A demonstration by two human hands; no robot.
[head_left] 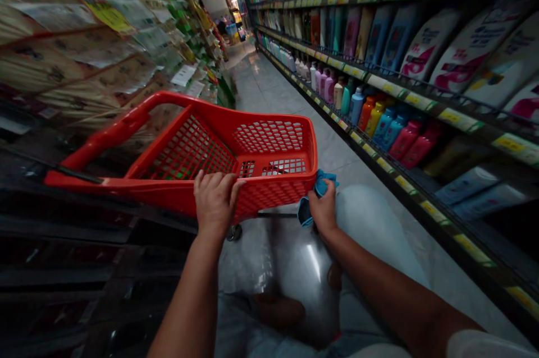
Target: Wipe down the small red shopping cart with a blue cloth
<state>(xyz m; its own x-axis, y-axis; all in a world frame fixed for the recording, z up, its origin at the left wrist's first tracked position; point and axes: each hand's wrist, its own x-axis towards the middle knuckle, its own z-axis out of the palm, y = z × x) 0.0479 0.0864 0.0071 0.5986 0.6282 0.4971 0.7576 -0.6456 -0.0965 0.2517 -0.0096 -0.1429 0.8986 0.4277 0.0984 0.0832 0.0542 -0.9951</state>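
A red plastic shopping basket (269, 145) on small wheels stands tilted in the aisle right in front of me, its long red handle (113, 133) reaching to the left. My left hand (214, 201) is curled over the basket's near rim. My right hand (323, 209) is closed on a blue cloth (314, 198) and presses it against the basket's near right corner. The basket looks empty through its mesh.
Shelves of coloured bottles (379, 116) and white refill pouches (458, 49) run along the right. Stacked packaged goods (84, 49) fill the left side. The pale tiled aisle floor (269, 83) runs ahead. My knees (303, 279) show below the basket.
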